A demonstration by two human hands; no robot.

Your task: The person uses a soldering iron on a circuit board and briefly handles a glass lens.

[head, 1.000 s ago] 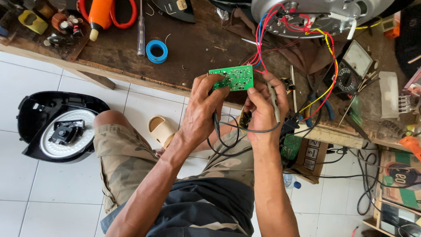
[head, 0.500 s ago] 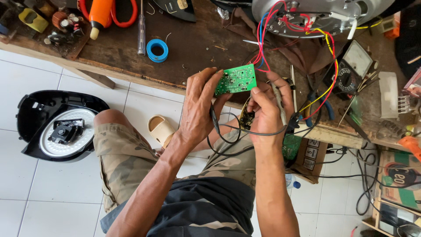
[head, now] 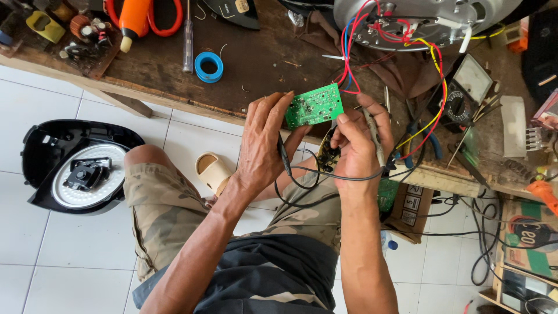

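Two hands at the green circuit board [head: 314, 106]: left hand [head: 264, 145] fingers clamped on its edge, tilting it faceup; right hand [head: 356, 139] fingers pinched on probe [head: 375, 139], w/ tip beside board.

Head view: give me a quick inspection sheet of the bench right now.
Surface: wooden workbench, worn and crowded.
Job's things: green circuit board at bench edge; probe beside it.
Clutter: blue tape roll, screwdriver, analog meter.
Hands: left hand holds the board; right hand grips the probe.
Cables: red, blue and yellow wires run from board to metal appliance base; black lead loops below.
Surroundings: white tiled floor, black appliance lid.
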